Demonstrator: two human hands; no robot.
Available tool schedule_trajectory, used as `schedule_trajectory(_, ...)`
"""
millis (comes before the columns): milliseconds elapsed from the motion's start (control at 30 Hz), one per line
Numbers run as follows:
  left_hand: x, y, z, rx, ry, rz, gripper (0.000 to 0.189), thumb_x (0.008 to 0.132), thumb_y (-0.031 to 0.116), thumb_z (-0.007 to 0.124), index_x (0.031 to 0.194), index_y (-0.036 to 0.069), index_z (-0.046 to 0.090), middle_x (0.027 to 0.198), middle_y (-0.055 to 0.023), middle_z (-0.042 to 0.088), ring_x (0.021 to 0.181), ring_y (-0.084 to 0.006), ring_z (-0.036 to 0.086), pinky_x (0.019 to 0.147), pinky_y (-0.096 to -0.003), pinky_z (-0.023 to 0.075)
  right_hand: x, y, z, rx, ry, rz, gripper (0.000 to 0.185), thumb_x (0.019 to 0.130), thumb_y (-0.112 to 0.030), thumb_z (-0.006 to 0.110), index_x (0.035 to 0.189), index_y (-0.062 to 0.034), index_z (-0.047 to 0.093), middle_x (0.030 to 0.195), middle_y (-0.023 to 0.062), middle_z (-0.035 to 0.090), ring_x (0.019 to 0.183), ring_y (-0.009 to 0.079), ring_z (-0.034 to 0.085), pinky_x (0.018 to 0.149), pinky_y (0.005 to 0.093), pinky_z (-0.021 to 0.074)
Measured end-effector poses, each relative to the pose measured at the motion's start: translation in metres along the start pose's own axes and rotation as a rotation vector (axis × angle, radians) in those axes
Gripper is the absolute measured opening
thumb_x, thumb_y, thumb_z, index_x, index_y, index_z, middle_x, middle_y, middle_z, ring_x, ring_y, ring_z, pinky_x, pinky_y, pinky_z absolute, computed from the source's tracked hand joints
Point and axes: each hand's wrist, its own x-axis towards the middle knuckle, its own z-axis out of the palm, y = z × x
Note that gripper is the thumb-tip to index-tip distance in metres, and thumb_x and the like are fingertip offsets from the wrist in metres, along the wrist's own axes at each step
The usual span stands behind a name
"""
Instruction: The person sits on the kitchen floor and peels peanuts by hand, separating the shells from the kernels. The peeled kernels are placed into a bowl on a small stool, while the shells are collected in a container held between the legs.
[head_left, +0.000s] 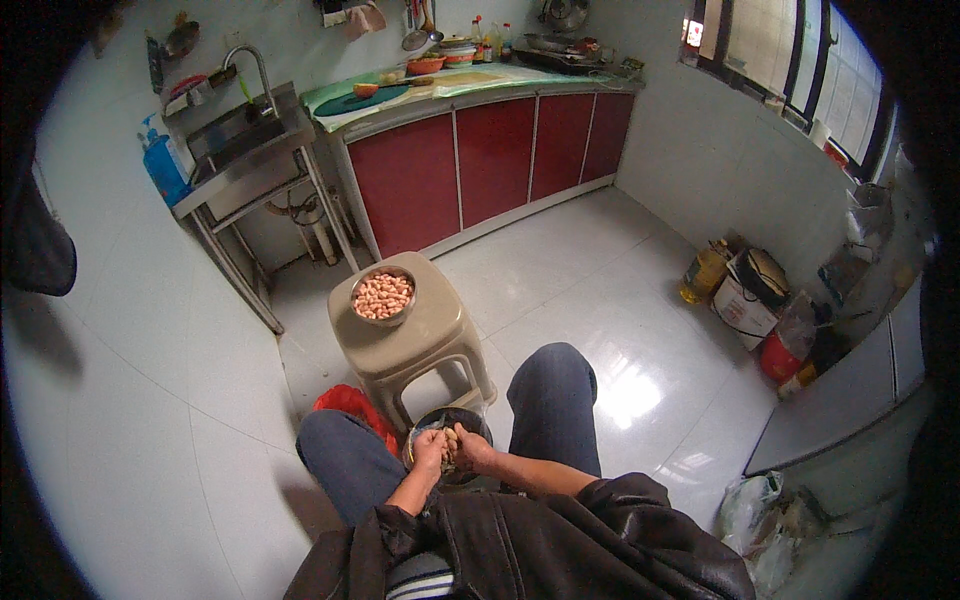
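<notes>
Between my knees, my left hand (428, 451) and my right hand (475, 449) meet with their fingertips close together. Both pinch a small pale thing that looks like a peanut in its shell (451, 434). Directly under them stands a dark round bin (478, 422) with a thin plastic liner; its contents are mostly covered by my hands. A red plastic bag (351, 401) lies by my left knee, its inside hidden. Ahead, a metal bowl (384, 322) full of shelled pink peanuts (384, 295) rests on a beige plastic stool (420, 330).
A steel sink (247, 180) stands front left, beside a counter with red cabinet doors (495, 157). Along the right wall are an oil bottle (705, 271), a white box (744, 309) and a red container (780, 358). Plastic bags (750, 510) lie at lower right.
</notes>
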Motion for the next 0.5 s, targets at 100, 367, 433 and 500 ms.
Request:
schedule_trajectory(100, -0.004, 0.003, 0.002, -0.04, 0.059, -0.051, 0.017, 0.079, 0.018, 0.047, 0.067, 0.007, 0.05, 0.052, -0.0002, 0.049, 0.04, -0.0071, 0.041, 0.037, -0.0189, 0.0305, 0.002, 0.002, -0.003, -0.044, 0.062, 0.066, 0.047, 0.08, -0.049, 0.028, 0.057, -0.0112, 0.043, 0.043, 0.0006, 0.034, 0.034, 0.0119, 0.028, 0.034, 0.0264, 0.0205)
schedule_trajectory(367, -0.008, 0.012, 0.004, 0.012, 0.088, -0.142, 0.022, 0.074, 0.025, 0.056, 0.061, 0.009, 0.049, 0.052, 0.0019, 0.046, 0.037, -0.0057, 0.036, 0.033, -0.0186, 0.0257, 0.006, 0.007, 0.0, -0.245, 0.145, -0.057, 0.046, 0.079, -0.049, 0.034, 0.063, -0.0078, 0.048, 0.051, 0.0013, 0.043, 0.038, 0.0109, 0.034, 0.036, 0.0259, 0.0243)
schedule_trajectory(433, -0.007, 0.012, 0.003, -0.016, 0.1, -0.171, 0.023, 0.073, 0.025, 0.057, 0.06, 0.009, 0.048, 0.051, 0.0022, 0.044, 0.037, -0.0054, 0.034, 0.033, -0.0183, 0.0247, 0.005, 0.008, 0.002, -0.257, 0.17, -0.097, 0.044, 0.079, -0.047, 0.037, 0.066, -0.0066, 0.05, 0.051, 0.001, 0.043, 0.039, 0.0101, 0.035, 0.036, 0.0252, 0.0244)
schedule_trajectory(500, -0.007, 0.012, 0.003, -0.077, 0.081, -0.182, 0.024, 0.073, 0.024, 0.058, 0.059, 0.009, 0.046, 0.05, 0.0023, 0.042, 0.036, -0.0054, 0.033, 0.033, -0.0182, 0.024, 0.005, 0.008, 0.002, -0.208, 0.138, -0.104, 0.042, 0.079, -0.045, 0.039, 0.068, -0.0054, 0.05, 0.051, 0.0005, 0.043, 0.039, 0.0091, 0.034, 0.036, 0.0244, 0.0239)
